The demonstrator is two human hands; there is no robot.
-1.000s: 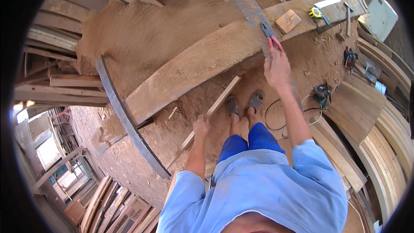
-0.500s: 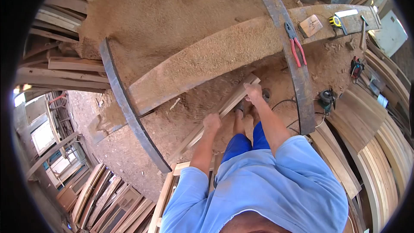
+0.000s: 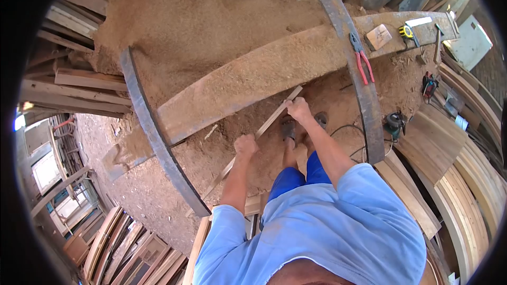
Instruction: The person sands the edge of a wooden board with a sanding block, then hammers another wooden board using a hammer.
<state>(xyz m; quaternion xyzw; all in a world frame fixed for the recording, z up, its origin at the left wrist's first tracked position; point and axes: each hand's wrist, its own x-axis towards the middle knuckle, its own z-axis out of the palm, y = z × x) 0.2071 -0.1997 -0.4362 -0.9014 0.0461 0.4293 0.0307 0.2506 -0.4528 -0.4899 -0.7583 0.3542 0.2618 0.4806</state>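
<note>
A long narrow wooden strip [image 3: 272,119] slants from lower left to upper right in front of my legs. My left hand [image 3: 246,145] is closed around its middle. Near its upper end, my right hand [image 3: 298,110] grips the same strip. Beyond my hands lies a thick sawdust-covered plank [image 3: 248,84]. Pliers with red handles [image 3: 360,58] rest on a dark crosspiece [image 3: 369,111] to the right of my right hand.
A wood block [image 3: 378,37], a yellow tape measure [image 3: 405,32] and a hammer [image 3: 438,45] lie on the plank's right part. Another crosspiece [image 3: 153,134] crosses at left. A power tool [image 3: 394,123] sits on the floor at right. Boards are stacked around.
My right hand has let go of the pliers, leaving them on the crosspiece, and moved left onto the strip. Since the middle frame, the strip has turned to show a narrower side.
</note>
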